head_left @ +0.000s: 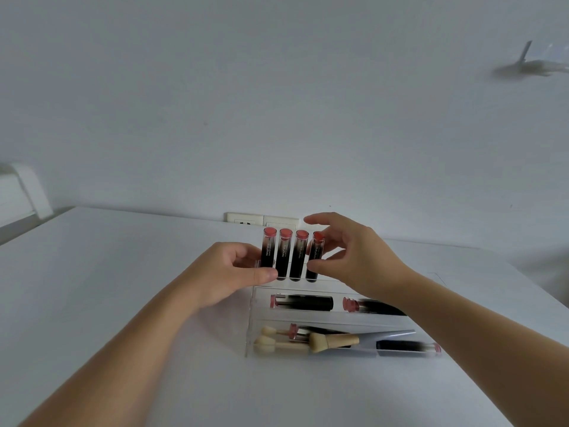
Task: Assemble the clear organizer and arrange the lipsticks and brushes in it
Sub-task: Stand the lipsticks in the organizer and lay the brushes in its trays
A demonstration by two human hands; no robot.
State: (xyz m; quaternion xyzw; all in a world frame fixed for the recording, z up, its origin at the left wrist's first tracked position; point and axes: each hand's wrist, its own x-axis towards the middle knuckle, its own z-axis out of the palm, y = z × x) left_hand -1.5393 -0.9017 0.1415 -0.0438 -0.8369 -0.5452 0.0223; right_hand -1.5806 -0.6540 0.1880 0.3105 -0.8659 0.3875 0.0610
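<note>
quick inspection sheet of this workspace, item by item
surface: white table, bare apart from the job's things
organizer: clear organizer at centre, with a raised back row and two long trays nearer the person
standing lipsticks: four upright lipsticks in the back row, caps up
lying lipsticks: two in the middle tray, at least two more in the front tray
brushes: cream-tipped brushes lying in the front tray
clutter: nothing seen
hands: left hand at the row's left end; right hand at the rightmost upright lipstick; grip unclear
cables: nothing seen
surroundings: white wall, wall sockets behind the table
</note>
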